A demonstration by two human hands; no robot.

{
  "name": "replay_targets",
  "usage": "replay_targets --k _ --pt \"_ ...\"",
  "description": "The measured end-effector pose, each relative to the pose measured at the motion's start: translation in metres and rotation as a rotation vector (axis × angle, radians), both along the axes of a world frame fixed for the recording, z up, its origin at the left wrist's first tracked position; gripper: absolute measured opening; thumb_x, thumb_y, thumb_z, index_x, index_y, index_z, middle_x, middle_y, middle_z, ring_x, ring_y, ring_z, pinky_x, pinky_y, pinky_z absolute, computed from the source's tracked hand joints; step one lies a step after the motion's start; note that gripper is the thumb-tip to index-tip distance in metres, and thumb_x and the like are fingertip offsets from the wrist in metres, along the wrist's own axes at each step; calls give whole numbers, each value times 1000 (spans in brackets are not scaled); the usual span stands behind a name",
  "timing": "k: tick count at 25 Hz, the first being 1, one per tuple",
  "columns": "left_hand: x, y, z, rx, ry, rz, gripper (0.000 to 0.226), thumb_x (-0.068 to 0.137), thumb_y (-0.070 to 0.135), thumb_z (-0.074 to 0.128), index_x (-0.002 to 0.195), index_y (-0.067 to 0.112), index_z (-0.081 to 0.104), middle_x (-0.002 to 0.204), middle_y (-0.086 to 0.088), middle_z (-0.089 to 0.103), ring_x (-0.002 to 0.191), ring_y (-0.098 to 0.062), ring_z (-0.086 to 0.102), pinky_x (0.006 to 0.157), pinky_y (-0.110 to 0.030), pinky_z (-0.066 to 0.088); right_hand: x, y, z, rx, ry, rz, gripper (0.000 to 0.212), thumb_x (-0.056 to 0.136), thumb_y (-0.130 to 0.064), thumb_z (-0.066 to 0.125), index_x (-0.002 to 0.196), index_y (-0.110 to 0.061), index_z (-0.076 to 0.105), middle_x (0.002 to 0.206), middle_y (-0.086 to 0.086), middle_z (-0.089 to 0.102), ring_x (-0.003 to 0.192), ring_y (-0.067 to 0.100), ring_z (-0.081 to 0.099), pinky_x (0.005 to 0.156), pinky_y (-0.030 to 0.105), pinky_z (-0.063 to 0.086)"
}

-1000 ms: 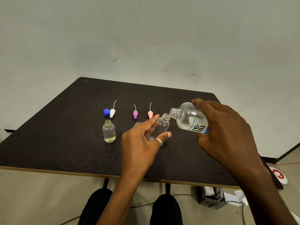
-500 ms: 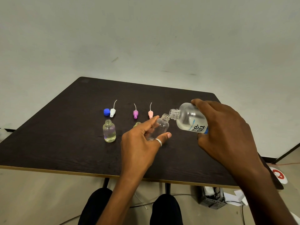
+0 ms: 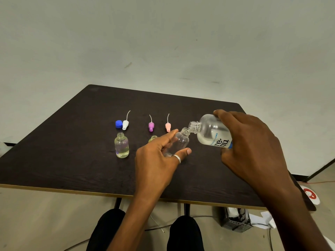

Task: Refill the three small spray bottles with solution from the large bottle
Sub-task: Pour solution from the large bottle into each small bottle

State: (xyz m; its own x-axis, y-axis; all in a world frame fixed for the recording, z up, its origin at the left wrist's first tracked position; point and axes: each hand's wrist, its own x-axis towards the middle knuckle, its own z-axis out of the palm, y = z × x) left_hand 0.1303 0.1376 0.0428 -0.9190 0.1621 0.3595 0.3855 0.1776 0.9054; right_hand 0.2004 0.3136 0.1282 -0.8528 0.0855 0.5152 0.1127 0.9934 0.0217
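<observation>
Over the dark wooden table (image 3: 72, 160), the right hand (image 3: 253, 151) has its fingers clamped around the large clear labelled bottle (image 3: 211, 132), tipped so its open neck touches the mouth of a small empty clear bottle (image 3: 179, 142). The left hand (image 3: 155, 160) grips that small bottle, tilted, between thumb and fingers. A filled small clear bottle (image 3: 121, 145) stands upright to the left, below a blue cap (image 3: 118, 123) and white spray top (image 3: 125, 124).

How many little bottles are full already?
One looks done: the small bottle on the left holds liquid. The left hand tilts an empty small bottle under the large bottle in the right hand. The third bottle is mostly hidden. All spray tops remain off.
</observation>
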Motion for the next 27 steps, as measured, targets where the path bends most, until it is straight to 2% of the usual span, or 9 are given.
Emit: replay_targets --k 3,9,12,19,24,27 --pt "0 -1 -1 17 0 0 59 72 31 88 126 36 65 121 14 71 111 4 64 93 -18 52 0 0 0 3 -5 0 80 63 -14 80 137 -22 50 120 4 63 106 29 56 81 38 49" --pt "0 -1 0 20 12 16 61 72 30 88 121 48 56 120 14 71 110 4 64 93 -19 53 -2 1 -2 -5 -15 7 81 62 -15 82 137 -22 50 121 5 63 107 30 56 83 39 50" --pt "1 -1 1 12 21 25 60 71 31 88 113 56 55 117 17 70 107 5 65 89 -14 51 -1 1 -2 -7 -13 9 81 62 -13 82 136 -21 51 121 6 63 107 31 57 83 40 50" --pt "2 -1 1 -16 21 41 61 71 35 88 120 50 55 108 29 63 98 11 63 82 -4 46 -1 0 -2 2 6 19 80 61 -10 82 135 -19 53 119 6 64 105 31 57 84 41 50" --pt "1 0 -2 -2 -6 32 58 72 34 88 126 34 66 121 13 71 110 -1 65 94 -23 54 -1 0 -3 -5 6 28 80 60 -9 83 134 -17 54 118 8 64 105 33 58 84 42 49" --pt "2 0 0 -6 5 37 61 71 34 88 124 44 59 119 19 69 107 4 64 89 -11 49 -1 0 -2 10 11 21 79 61 -9 80 135 -19 53 119 5 63 105 31 57 84 41 49"
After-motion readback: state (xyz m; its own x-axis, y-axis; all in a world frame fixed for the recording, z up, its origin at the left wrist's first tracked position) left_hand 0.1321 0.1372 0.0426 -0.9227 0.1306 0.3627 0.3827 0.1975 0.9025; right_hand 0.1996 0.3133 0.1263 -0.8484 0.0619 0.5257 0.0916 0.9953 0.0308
